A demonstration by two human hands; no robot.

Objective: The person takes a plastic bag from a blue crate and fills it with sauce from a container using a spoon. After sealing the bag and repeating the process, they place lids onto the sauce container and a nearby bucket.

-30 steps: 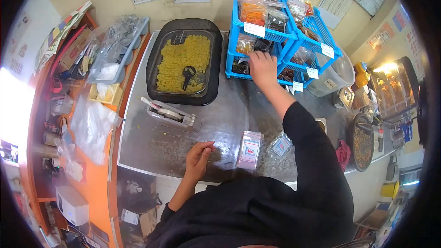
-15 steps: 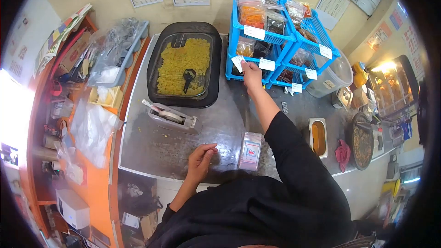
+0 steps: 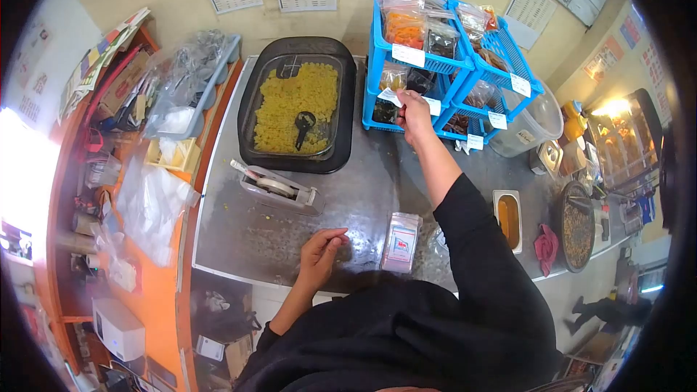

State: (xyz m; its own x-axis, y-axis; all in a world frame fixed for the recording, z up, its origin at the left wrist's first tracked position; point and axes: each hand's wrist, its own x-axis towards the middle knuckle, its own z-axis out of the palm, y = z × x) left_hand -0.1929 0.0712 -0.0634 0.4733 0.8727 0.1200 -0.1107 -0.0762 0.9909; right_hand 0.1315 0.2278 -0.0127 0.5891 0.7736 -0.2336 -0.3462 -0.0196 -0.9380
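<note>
Right hand (image 3: 414,111): thumb and fingertips pinched on small packet (image 3: 390,96), held at the lower tier of the blue rack (image 3: 369,87), far centre. Judged light, floppy, slick film; grip the top edge. Left hand (image 3: 319,250): loosely curled, holding nothing, resting on the near steel counter (image 3: 239,232). Labelled bag (image 3: 401,241) lies just right.

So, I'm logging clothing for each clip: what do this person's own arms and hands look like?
Both sleeves are plain black: the right sleeve and left sleeve stop near the elbow, leaving the forearms bare. The left hand and right hand wear no gloves; no watch, ring or marking shows.
</note>
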